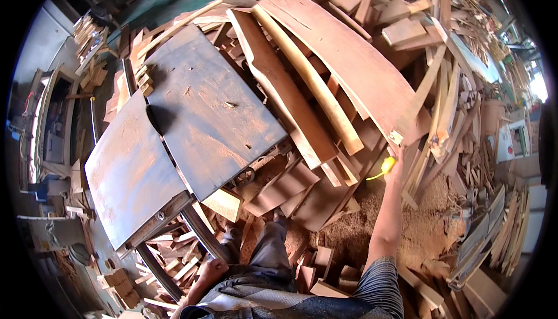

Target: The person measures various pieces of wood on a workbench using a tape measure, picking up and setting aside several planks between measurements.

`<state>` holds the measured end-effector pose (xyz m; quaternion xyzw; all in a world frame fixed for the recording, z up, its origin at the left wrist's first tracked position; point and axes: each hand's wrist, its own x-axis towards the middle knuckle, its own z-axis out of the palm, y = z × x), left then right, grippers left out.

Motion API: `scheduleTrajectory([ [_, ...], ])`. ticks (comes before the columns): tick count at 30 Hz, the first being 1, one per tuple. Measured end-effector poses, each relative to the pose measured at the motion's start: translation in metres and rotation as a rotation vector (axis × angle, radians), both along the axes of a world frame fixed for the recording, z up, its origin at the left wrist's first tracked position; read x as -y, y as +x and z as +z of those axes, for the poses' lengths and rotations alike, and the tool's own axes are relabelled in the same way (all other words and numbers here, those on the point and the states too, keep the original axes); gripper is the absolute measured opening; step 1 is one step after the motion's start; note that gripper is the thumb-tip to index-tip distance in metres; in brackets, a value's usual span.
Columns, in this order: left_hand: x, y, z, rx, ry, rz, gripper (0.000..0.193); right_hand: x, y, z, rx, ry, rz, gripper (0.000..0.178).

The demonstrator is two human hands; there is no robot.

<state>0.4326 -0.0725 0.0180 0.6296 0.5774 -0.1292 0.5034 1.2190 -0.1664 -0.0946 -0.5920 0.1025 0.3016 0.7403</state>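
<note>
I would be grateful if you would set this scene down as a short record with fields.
Right hand: extended forward, near the closer end of a wide reddish board
Yellow item: small, thin-tailed, against the right hand; kind unclear
Left hand: low, curled, near the dark rails; grip unclear
Metal table: two grey plates, dark gap between, wood dust on top
Long planks: between metal table and wide reddish board
Sawdust: right of the right forearm
</note>
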Motion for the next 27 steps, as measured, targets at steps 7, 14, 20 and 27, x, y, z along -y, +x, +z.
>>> scheduleTrajectory([
  [7, -0.003, 0.015, 0.010, 0.019, 0.000, -0.047, 0.026, -0.033, -0.012, 0.055, 0.037, -0.046, -0.232, 0.076],
  [14, -0.006, -0.009, -0.008, 0.051, 0.063, -0.056, 0.031, -0.027, -0.035, 0.059, 0.008, -0.013, -0.226, 0.069],
  [20, -0.025, -0.014, -0.004, 0.084, 0.034, -0.086, 0.036, -0.030, -0.095, 0.075, -0.129, 0.099, -0.102, 0.063],
  [27, -0.033, -0.052, -0.037, 0.131, 0.082, -0.171, 0.034, -0.081, -0.150, 0.154, -0.223, 0.178, -0.006, 0.057],
])
